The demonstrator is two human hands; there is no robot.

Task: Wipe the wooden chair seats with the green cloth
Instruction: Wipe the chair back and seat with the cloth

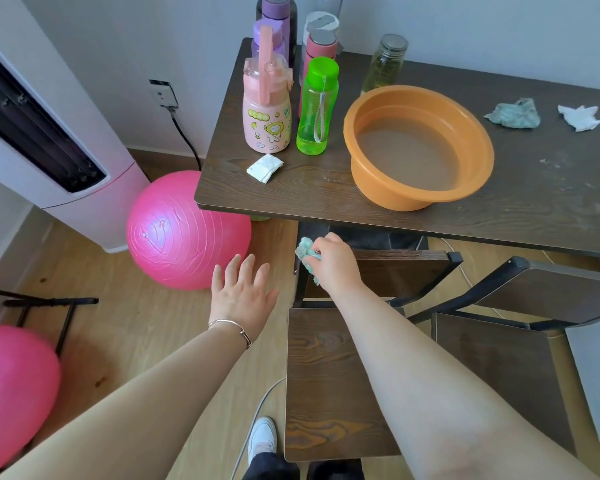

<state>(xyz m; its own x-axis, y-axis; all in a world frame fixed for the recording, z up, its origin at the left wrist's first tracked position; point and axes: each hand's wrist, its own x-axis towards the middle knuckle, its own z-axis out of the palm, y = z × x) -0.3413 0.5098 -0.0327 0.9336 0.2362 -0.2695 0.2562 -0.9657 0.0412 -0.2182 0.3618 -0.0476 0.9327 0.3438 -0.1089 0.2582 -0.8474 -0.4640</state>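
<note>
My right hand grips a bunched green cloth at the top left corner of the near chair's backrest, just below the table edge. The near chair's dark wooden seat lies under my right forearm. A second dark wooden chair stands to its right, with its backrest angled. My left hand hovers over the floor left of the chair, fingers spread and holding nothing; a bracelet sits on its wrist.
On the dark table stand an orange basin of murky water, several bottles, a folded tissue, another greenish rag and a crumpled tissue. Two pink balls lie on the floor left. My shoe is below.
</note>
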